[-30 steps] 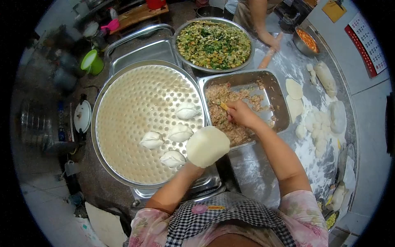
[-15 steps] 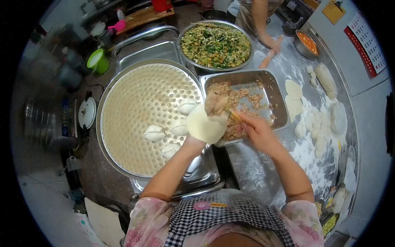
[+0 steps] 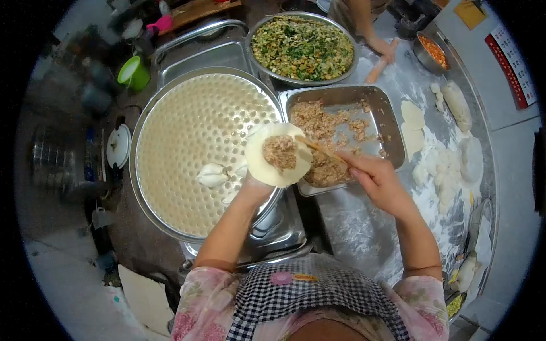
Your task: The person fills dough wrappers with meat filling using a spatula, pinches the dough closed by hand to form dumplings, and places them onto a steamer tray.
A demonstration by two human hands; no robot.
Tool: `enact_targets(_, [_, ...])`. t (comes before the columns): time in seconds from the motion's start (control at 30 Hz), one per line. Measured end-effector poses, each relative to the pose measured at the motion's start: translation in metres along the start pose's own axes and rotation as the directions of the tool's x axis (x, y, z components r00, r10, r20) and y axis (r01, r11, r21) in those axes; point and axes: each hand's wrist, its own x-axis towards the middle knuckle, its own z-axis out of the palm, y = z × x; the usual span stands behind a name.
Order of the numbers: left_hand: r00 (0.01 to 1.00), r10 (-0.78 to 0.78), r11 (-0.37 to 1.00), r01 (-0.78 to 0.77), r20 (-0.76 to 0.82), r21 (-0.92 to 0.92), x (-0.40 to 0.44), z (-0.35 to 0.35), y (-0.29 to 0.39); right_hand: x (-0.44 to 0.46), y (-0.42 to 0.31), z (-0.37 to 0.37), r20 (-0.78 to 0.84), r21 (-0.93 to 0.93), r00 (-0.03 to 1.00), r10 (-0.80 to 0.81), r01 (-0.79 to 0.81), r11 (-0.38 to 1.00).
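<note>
A round dough wrapper lies flat on my left hand, whose fingers are hidden beneath it. A lump of minced meat filling sits in the middle of the wrapper. My right hand is closed round a thin wooden spatula, its tip at the right edge of the filling. Under the spatula is a rectangular metal pan with more meat filling. To the left, the round dimpled tray bears a folded dumpling; others are partly covered by the wrapper and my left hand.
A large bowl of chopped vegetables stands behind the pan. On the floured table are flat wrappers, dough pieces and a dough roll. Another person's hand rests on a rolling pin at the back.
The meat filling has gone from the spatula onto the wrapper's middle. My right hand has shifted slightly right, and the wrapper now faces up more fully. The view has moved a little.
</note>
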Motion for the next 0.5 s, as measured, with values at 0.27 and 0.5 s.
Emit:
enact_targets(0.27, [0.938, -0.312, 0.945, 0.291, -0.152, -0.149, -0.007, 0.003, 0.010, 0.013, -0.012, 0.036, 0.050, 0.026, 0.994, -0.098, 0.097, 0.995])
enact_targets(0.5, [0.950, -0.241, 0.935, 0.172, -0.198, -0.311, -0.018, -0.027, -0.007, 0.012, -0.024, 0.022, 0.486, 0.708, 0.819, 0.306, -0.574, 0.411])
